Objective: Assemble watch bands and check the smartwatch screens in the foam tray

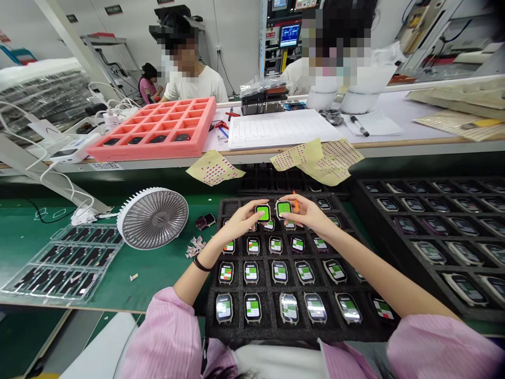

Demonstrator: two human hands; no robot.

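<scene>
My left hand [245,217] pinches a smartwatch body [263,212] with a bright green screen, its thumb over the display's edge. Beside it, my right hand [306,211] grips a second watch body [283,209], also lit green. An orange stick-like tool [295,201] shows between the fingers of the right hand. Both watches are held above a black foam tray [236,285], whose compartments hold rows of strapless watch bodies. Most of their screens show green and white blocks, a few with red. The hands partly cover the tray's back rows.
A white fan [153,218] stands left of the tray, near a dark watch [205,221] and small scraps [195,246]. Further left lies a clear plastic tray [67,261] of black parts. Another foam tray [398,247] is at right. A pink foam tray [148,152] rests on the shelf. Co-workers sit beyond.
</scene>
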